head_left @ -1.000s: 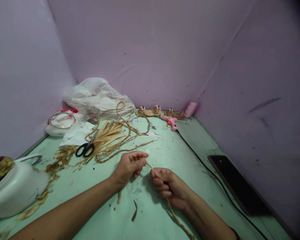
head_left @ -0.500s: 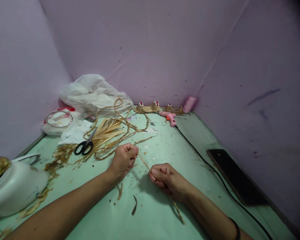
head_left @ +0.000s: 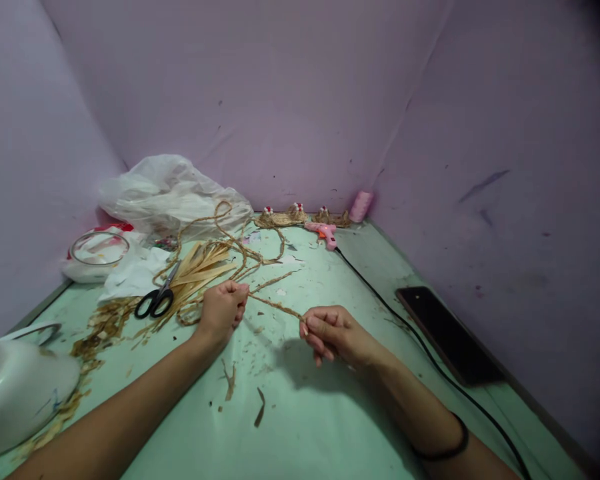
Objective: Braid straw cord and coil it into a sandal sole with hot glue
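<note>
A thin twisted fiber cord point(head_left: 276, 305) is stretched between my two hands above the green table point(head_left: 300, 433). My left hand point(head_left: 225, 308) pinches its left part, with fingers closed. The other part is pinched between the thumb and fingers of my right hand point(head_left: 330, 332), which wears a dark band at the wrist. Just behind my left hand lie a looped braided rope point(head_left: 245, 253), flat straw-coloured strips point(head_left: 200, 267) and black-handled scissors point(head_left: 157, 297). Small dark scraps point(head_left: 260, 407) lie in front of the hands.
A pink glue gun point(head_left: 325, 233) trails a black cable rightward past a dark phone point(head_left: 450, 333). Pink thread spool point(head_left: 361, 206) and woven pieces point(head_left: 283, 219) sit by the back wall. Plastic bag point(head_left: 173, 193), metal ring point(head_left: 100, 248) and white container point(head_left: 25, 393) are at left.
My hands are farther apart, and a longer stretch of cord shows between them. The cord end that hung below my right hand no longer shows there. The whole view has shifted slightly.
</note>
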The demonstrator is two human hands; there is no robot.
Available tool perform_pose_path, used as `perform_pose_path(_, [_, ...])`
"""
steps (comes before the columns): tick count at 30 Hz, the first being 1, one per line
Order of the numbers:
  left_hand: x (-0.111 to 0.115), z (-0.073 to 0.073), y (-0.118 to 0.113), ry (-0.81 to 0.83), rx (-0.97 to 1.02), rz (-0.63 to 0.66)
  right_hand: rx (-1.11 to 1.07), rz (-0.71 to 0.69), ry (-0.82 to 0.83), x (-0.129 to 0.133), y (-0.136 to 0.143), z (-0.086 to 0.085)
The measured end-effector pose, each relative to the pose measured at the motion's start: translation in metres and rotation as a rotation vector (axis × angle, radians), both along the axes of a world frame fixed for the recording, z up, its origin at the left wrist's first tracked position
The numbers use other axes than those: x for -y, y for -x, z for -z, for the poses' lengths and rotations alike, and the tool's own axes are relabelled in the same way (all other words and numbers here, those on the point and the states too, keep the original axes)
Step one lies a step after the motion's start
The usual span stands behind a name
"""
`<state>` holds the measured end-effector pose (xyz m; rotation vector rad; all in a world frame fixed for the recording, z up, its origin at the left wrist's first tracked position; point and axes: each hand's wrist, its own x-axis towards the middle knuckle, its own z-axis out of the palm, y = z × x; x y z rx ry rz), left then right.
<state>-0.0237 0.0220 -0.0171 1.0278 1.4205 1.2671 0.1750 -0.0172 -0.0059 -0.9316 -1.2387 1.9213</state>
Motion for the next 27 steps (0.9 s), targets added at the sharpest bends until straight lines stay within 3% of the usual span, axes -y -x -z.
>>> perform_pose_path(3, [0.001, -0.007, 0.007, -0.069, -0.129, -0.036, 0.006, 0.001, 0.051, -0.007, -0.003, 0.006])
perform_pose_path(6, [0.012, -0.023, 0.011, -0.279, -0.351, -0.075, 0.023, -0.037, 0.093, -0.009, -0.006, 0.008])
perform_pose_path(7, [0.018, -0.027, 0.010, -0.434, -0.545, -0.017, 0.031, -0.058, 0.105, -0.008, -0.006, 0.007])
perform_pose_path(9, [0.030, -0.033, 0.005, -0.648, -0.863, 0.254, 0.038, -0.098, 0.124, -0.005, -0.006, 0.005])
perform_pose_path(12, [0.044, -0.035, -0.002, -0.627, -1.102, 0.559, 0.011, -0.128, 0.138, -0.003, -0.006, 0.001])
perform_pose_path(15, [0.045, -0.037, -0.006, -0.400, -0.972, 0.526, -0.142, 0.036, 0.241, -0.009, -0.008, 0.000])
perform_pose_path(19, [0.038, -0.045, -0.009, -0.062, -0.475, 0.426, -0.355, 0.383, 0.341, -0.019, -0.008, 0.005])
perform_pose_path(22, [0.036, -0.041, -0.013, 0.061, -0.306, 0.388, -0.401, 0.457, 0.304, -0.018, -0.002, 0.008])
perform_pose_path(27, [0.044, -0.022, -0.022, 0.126, -0.307, 0.377, -0.295, 0.478, 0.192, -0.005, 0.011, 0.010])
